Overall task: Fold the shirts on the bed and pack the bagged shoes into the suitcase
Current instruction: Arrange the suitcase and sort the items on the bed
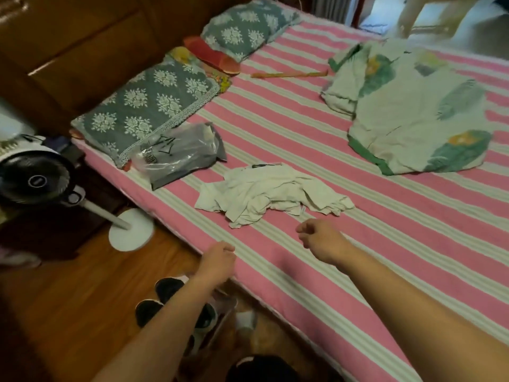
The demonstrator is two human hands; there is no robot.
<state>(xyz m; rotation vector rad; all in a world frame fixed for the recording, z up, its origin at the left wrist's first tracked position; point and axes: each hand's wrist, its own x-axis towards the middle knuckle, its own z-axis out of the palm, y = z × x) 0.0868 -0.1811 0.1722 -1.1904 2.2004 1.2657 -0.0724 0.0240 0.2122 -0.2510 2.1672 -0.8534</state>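
Crumpled white cotton shirt (272, 193), near bed edge: left hand (219, 259) and right hand (321, 239), both loosely curled, empty, just short; advise spreading flat before folding.

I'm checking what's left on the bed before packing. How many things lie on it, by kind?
Pillows: 2, near and far
Crumpled white shirt: 1
Leaf-print garment: 1
Clear plastic bag: 1
Red slipper: 1
Orange stick: 1
Total: 7
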